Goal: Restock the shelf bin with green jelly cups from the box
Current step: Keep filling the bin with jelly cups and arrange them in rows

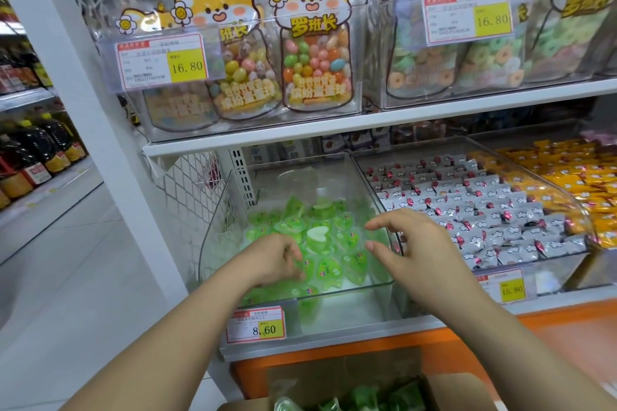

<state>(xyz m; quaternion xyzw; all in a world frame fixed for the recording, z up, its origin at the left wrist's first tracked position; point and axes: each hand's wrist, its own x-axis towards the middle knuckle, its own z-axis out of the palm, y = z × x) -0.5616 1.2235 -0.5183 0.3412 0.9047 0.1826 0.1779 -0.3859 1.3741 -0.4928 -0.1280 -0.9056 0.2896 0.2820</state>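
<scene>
1. Clear plastic shelf bin (pixel 354 307), leftmost on the lower shelf. Green jelly cups (pixel 320 243) lie in a loose heap across its middle and near part. The far end looks thinly filled.
2. Cardboard box (pixel 447 390) sits below the shelf at the near edge of view with its flaps open. We see more green cups inside it.
3. Left hand (pixel 277 257) is down in the bin at the near left, fingers bent onto the heap and touching cups. We cannot tell whether it pinches one or only rests there.
4. Right hand (pixel 410 243) hovers over the bin's right wall, fingers spread and relaxed, nothing in it.
5. Handling, our judgement: the cups look light and thin-walled, with film lids. Smooth and rounded, they should slide over one another when heaped. The shell has some stiffness, but a hard squeeze could dent it or lift a lid.
6. Where to hold: we would scoop a handful from the box with cupped palms underneath. A single cup is best taken by its rim, not by the lid film.
7. Risk: the wrapped sweets (pixel 484 207) lie just beside the bin on the right, so a sliding cup could tip over that wall.
</scene>
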